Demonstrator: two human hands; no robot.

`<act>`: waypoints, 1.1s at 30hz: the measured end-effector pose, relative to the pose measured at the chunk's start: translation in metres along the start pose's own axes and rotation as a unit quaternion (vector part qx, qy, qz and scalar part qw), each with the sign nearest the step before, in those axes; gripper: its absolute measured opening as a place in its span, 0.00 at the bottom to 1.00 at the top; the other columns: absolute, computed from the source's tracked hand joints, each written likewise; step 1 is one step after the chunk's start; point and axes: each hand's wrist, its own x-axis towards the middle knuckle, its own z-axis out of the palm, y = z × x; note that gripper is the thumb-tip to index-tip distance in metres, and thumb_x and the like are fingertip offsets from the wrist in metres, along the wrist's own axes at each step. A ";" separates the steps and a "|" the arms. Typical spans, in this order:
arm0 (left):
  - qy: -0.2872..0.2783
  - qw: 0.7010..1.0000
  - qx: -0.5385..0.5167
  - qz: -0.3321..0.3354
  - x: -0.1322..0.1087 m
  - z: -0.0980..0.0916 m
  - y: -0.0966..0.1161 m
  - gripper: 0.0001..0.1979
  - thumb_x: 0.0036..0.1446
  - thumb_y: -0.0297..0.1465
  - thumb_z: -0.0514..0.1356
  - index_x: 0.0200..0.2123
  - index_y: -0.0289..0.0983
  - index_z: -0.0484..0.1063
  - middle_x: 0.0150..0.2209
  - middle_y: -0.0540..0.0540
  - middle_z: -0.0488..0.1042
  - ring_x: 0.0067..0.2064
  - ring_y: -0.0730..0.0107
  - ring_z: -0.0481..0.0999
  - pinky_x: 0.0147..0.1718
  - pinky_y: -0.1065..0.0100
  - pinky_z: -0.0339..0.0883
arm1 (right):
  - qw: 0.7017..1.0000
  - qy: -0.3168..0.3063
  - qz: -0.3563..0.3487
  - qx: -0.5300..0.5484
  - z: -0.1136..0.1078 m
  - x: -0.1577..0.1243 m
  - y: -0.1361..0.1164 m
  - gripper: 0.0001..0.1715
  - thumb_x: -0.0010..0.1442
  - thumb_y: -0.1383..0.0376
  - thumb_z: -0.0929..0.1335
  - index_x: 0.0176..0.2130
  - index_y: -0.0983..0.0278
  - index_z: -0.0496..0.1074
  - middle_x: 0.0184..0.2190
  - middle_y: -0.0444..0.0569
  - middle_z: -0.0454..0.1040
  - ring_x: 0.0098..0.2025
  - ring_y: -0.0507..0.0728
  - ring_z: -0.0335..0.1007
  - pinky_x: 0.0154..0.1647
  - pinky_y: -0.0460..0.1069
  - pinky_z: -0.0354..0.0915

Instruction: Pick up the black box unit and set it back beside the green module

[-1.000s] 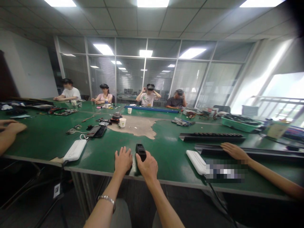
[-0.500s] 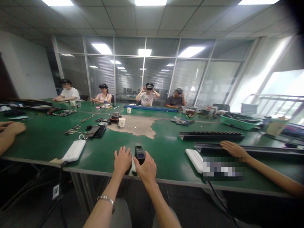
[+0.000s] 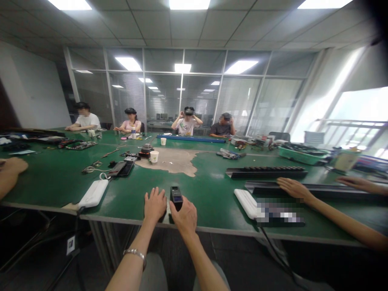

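Note:
My right hand [image 3: 183, 215] is closed around a small black device [image 3: 176, 196] that stands upright on the green table [image 3: 127, 194] near its front edge. My left hand [image 3: 154, 205] lies flat on the table just left of the device, fingers stretched out, holding nothing. A metal bracelet [image 3: 135, 254] is on my left wrist.
A white power strip [image 3: 94, 192] lies to the left and another [image 3: 249, 203] to the right, beside a neighbour's hand [image 3: 293, 188] on a long black tray [image 3: 266, 172]. Another person's hand [image 3: 13, 165] rests at far left. Phones [image 3: 121, 168], a paper cup [image 3: 154, 156] and several seated people lie beyond.
My view tilted up slightly, so hands and table sit a little lower-left in frame. A second hand of the neighbour on the right came into view. My own hands kept their hold.

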 end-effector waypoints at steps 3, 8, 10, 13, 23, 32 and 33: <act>0.000 1.000 0.003 -0.001 0.000 0.000 0.001 0.23 0.67 0.38 0.46 0.61 0.45 0.67 0.67 0.41 0.61 0.69 0.53 0.55 0.64 0.44 0.48 | 1.000 0.003 0.002 -0.004 -0.001 0.000 0.000 0.25 0.60 0.53 0.67 0.50 0.66 0.72 0.44 0.57 0.78 0.48 0.63 0.73 0.54 0.54 0.59; -0.003 1.000 0.005 -0.003 0.000 0.000 0.001 0.22 0.67 0.38 0.46 0.61 0.45 0.67 0.67 0.41 0.61 0.69 0.54 0.56 0.64 0.44 0.48 | 1.000 -0.011 0.007 0.008 -0.003 0.003 -0.001 0.22 0.60 0.52 0.67 0.48 0.64 0.73 0.43 0.56 0.78 0.46 0.62 0.74 0.51 0.52 0.60; -0.004 1.000 0.004 -0.002 0.001 0.000 0.000 0.22 0.67 0.38 0.46 0.61 0.46 0.67 0.67 0.41 0.61 0.69 0.54 0.55 0.64 0.44 0.48 | 1.000 -0.017 0.007 0.020 -0.003 0.005 -0.001 0.23 0.60 0.51 0.67 0.47 0.64 0.73 0.42 0.55 0.79 0.46 0.62 0.75 0.49 0.52 0.61; -0.007 1.000 0.003 -0.005 0.002 0.001 0.000 0.22 0.67 0.38 0.46 0.61 0.46 0.67 0.67 0.41 0.61 0.69 0.54 0.56 0.64 0.44 0.48 | 0.999 -0.022 0.012 0.047 -0.002 0.010 -0.002 0.23 0.60 0.51 0.67 0.48 0.64 0.73 0.40 0.53 0.79 0.44 0.61 0.75 0.48 0.51 0.61; -0.008 1.000 0.000 -0.008 0.001 0.000 0.000 0.23 0.67 0.39 0.46 0.62 0.45 0.66 0.67 0.41 0.60 0.69 0.54 0.55 0.64 0.44 0.47 | 0.994 0.021 -0.016 0.110 -0.022 0.032 -0.014 0.28 0.61 0.50 0.66 0.52 0.66 0.71 0.43 0.54 0.78 0.46 0.60 0.74 0.49 0.50 0.63; -0.005 1.000 0.005 -0.009 0.003 0.002 0.000 0.23 0.67 0.39 0.46 0.61 0.46 0.66 0.67 0.41 0.61 0.69 0.53 0.55 0.64 0.44 0.48 | 0.995 0.034 0.001 0.094 -0.036 0.046 0.005 0.29 0.62 0.49 0.64 0.53 0.67 0.70 0.45 0.55 0.77 0.47 0.61 0.73 0.50 0.51 0.62; -0.006 1.000 0.005 -0.009 0.003 0.002 0.000 0.23 0.67 0.39 0.46 0.61 0.46 0.66 0.67 0.41 0.61 0.69 0.53 0.55 0.64 0.44 0.48 | 0.995 0.035 0.002 0.092 -0.035 0.046 0.009 0.29 0.62 0.49 0.64 0.53 0.66 0.70 0.44 0.55 0.77 0.47 0.61 0.73 0.49 0.51 0.62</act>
